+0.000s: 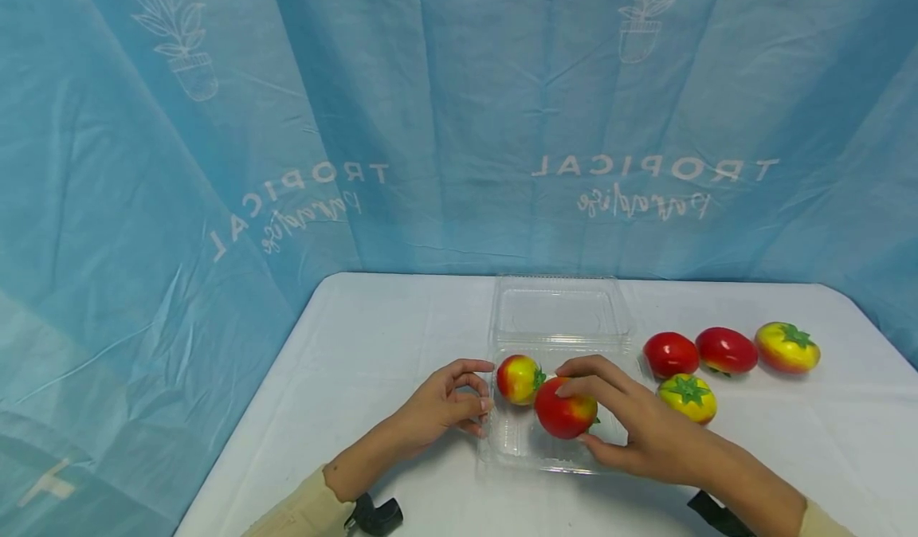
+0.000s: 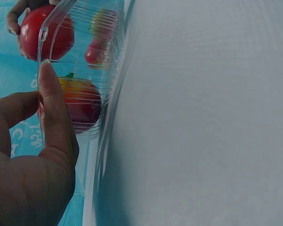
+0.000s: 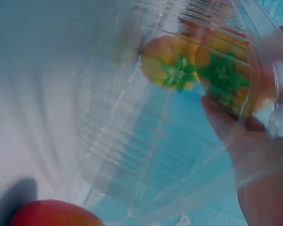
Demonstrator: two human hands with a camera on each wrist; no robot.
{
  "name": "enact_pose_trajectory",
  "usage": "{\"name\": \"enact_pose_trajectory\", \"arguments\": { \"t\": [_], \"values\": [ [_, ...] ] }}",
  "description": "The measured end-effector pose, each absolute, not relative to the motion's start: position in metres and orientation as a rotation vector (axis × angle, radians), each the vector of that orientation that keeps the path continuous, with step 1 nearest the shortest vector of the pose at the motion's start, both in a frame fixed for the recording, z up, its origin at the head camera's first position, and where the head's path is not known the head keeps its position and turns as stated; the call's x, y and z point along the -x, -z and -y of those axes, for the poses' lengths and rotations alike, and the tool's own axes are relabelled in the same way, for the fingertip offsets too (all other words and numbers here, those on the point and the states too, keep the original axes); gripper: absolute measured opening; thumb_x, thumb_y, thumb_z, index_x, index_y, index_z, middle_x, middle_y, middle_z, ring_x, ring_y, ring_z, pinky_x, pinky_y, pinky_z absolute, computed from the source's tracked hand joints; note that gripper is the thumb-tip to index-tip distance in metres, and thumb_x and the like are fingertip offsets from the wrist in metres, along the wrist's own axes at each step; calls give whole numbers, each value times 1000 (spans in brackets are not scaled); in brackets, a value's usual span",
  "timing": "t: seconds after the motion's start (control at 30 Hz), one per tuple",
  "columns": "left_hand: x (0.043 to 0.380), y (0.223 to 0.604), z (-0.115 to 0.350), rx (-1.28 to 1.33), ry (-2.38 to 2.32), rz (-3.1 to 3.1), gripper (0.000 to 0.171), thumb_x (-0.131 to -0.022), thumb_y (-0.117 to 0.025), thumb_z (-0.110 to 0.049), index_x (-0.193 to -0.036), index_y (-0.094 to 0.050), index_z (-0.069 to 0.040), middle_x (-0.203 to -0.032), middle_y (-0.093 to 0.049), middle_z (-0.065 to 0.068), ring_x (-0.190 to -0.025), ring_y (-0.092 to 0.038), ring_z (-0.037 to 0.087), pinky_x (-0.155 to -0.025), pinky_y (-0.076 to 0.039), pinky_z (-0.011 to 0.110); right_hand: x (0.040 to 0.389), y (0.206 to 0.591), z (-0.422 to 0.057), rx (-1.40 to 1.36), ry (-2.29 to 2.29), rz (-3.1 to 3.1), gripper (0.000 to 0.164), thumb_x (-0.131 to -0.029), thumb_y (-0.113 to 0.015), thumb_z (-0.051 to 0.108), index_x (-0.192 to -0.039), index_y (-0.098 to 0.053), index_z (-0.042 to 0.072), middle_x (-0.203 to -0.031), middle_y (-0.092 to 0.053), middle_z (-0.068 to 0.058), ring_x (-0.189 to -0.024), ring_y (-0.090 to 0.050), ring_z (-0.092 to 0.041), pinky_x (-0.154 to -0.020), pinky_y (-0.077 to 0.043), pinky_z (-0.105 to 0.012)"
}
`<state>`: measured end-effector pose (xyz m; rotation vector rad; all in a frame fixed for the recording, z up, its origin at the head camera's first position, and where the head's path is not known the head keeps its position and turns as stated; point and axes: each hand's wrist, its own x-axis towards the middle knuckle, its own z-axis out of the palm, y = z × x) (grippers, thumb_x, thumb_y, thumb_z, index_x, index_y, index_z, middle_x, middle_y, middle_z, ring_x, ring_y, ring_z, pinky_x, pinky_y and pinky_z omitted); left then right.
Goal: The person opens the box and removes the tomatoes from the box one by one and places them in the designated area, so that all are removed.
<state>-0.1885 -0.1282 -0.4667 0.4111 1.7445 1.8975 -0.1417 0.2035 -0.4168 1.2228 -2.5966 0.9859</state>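
In the head view, a clear plastic clamshell container (image 1: 531, 449) lies with its lid (image 1: 555, 310) folded back. My left hand (image 1: 448, 401) pinches the left rim; in the left wrist view the thumb (image 2: 54, 99) lies against the outside of the wall. A red-and-yellow tomato (image 1: 515, 380) with a green leafy top sits inside on the left. My right hand (image 1: 631, 421) grips a redder tomato (image 1: 559, 409) over the container, beside the first one. The right wrist view shows both green tops through the blurred clear wall. Whether the held tomato touches the container's floor, I cannot tell.
Right of the container several more tomatoes lie on the white table: two red ones (image 1: 670, 354) (image 1: 727, 350), and two yellow ones (image 1: 787, 347) (image 1: 687, 398) with green tops. A blue printed curtain (image 1: 488, 123) hangs behind the table and along its left side.
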Motion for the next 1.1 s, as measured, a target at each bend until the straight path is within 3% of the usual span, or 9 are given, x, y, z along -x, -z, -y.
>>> {"name": "enact_pose_trajectory", "arguments": {
  "t": [0.2, 0.37, 0.87, 1.1],
  "values": [
    [189, 466, 128, -410, -1894, -1744, 58, -101, -71, -3, -153, -46, -7, -114, -54, 9, -85, -68, 19, -76, -67, 35, 138, 415, -212, -1154, -944, 2602, 92, -74, -99, 16, -150, -52, 37, -152, -47, 8, -134, -51, -16, -84, -64, -26],
    [189, 466, 129, -409, -1893, -1747, 58, -101, -71, -3, -153, -46, -8, -113, -54, 10, -86, -68, 20, -77, -67, 35, 137, 415, -219, -1134, -940, 2581, 92, -73, -99, 16, -151, -54, 34, -152, -47, 6, -135, -47, -14, -81, -65, -27],
    [188, 464, 129, -404, -1894, -1739, 58, -102, -68, -1, -154, -44, -6, -114, -54, 9, -85, -67, 20, -76, -67, 34, 135, 410, -234, -1016, -930, 2538, 99, -62, -105, 19, -145, -53, 28, -151, -54, 6, -134, -52, -7, -85, -64, -26],
    [188, 465, 128, -398, -1901, -1737, 57, -101, -69, -1, -153, -45, -6, -113, -54, 9, -83, -67, 20, -76, -67, 34, 132, 412, -246, -974, -874, 2541, 100, -61, -105, 15, -146, -53, 26, -150, -53, 6, -136, -48, -5, -88, -63, -26]
  ]
}}
